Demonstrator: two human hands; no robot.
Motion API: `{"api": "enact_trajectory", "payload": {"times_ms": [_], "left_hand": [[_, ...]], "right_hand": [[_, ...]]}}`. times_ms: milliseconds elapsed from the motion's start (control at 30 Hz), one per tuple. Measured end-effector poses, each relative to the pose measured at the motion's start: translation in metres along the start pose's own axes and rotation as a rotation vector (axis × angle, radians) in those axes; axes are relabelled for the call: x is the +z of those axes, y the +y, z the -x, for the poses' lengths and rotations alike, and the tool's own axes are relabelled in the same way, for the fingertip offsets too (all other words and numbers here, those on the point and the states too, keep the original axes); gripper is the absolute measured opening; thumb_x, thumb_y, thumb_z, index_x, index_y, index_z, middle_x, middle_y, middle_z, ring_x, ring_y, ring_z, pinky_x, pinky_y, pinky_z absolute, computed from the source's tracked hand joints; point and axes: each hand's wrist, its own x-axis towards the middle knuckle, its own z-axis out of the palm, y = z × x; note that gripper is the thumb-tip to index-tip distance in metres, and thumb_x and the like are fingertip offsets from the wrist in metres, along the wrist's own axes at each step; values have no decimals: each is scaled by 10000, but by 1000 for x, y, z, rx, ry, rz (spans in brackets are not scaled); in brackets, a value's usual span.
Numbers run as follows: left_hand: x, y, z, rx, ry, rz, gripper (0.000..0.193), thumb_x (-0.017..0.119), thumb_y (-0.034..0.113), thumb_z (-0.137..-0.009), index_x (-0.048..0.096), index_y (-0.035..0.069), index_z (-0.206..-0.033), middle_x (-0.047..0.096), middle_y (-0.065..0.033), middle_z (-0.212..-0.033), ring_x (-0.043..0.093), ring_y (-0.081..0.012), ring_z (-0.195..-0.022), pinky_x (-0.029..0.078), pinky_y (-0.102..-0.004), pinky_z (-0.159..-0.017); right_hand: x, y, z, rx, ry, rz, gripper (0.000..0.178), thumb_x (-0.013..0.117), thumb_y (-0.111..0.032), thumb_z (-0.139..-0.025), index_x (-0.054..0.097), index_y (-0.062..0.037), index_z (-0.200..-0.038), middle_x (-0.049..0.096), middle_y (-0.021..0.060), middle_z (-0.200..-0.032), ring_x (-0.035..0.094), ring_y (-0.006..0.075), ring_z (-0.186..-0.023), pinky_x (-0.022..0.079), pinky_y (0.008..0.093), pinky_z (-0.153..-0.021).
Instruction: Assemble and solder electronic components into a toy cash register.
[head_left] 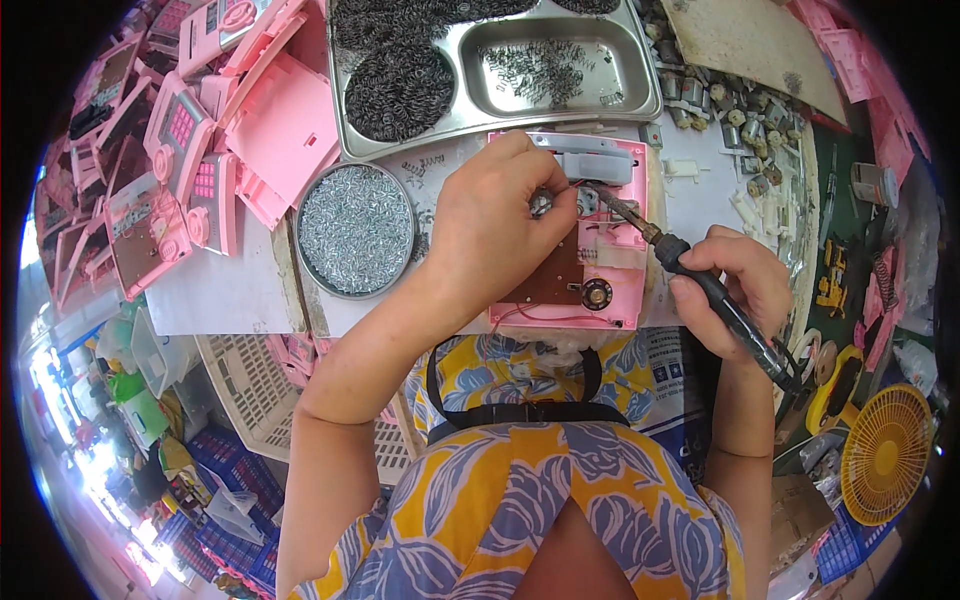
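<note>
A pink plastic housing (625,308) lies open on the table before me. Inside it are a brown circuit board (545,280), a small round black part (597,293), thin wires and a grey plastic box (598,166). My right hand (742,285) grips the dark handle of a soldering iron (718,300). Its metal tip points left, down to the small metal parts in the housing's upper middle. Over the housing's left side, my left hand (500,220) has thumb and fingers pinched together beside that tip. What they hold is mostly hidden by the fingers.
A metal compartment tray (470,130) of black springs stands at the back, with a round dish (300,235) of small screws left of my forearm. Pink housings (280,135) pile up at left. Small motors (740,130) and white plastic parts (683,168) lie at right, above a yellow basket (885,455).
</note>
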Motion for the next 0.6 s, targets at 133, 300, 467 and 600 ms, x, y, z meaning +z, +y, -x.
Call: {"api": "enact_trajectory", "payload": {"times_ms": [133, 300, 467, 600], "left_hand": [[0, 0, 0, -1, -2, -13, 108, 747, 33, -787, 645, -2, -783, 549, -78, -744, 555, -195, -630, 448, -314, -578], [1, 0, 0, 18, 25, -16, 109, 745, 44, -786, 645, 1, -779, 546, -83, -736, 555, -213, -626, 444, -326, -574], [1, 2, 1, 4, 22, -23, 114, 750, 50, -783, 647, 3, -773, 552, -85, -735, 553, -217, -624, 440, -330, -571], [2, 2, 0, 16, 30, -29, 115, 754, 50, -783, 650, 3, -772, 555, -85, -733, 552, -217, -624, 439, -331, -572]], "right_hand": [[1, 1, 0, 1, 0, 4, 220, 778, -63, -757, 657, -29, -938, 630, 58, -675, 502, 131, -495, 369, 257, -462], [1, 1, -2, -13, -24, 29, 227, 783, -53, -746, 663, -29, -937, 620, 52, -667, 501, 142, -506, 365, 270, -463], [-2, 5, -5, -129, -60, 81, 231, 779, -27, -723, 669, -33, -927, 607, 42, -656, 506, 159, -525, 368, 287, -472], [-7, 1, -4, -63, -67, 43, 223, 771, -15, -714, 666, -41, -909, 604, 39, -658, 505, 156, -521, 368, 287, -474]]}}
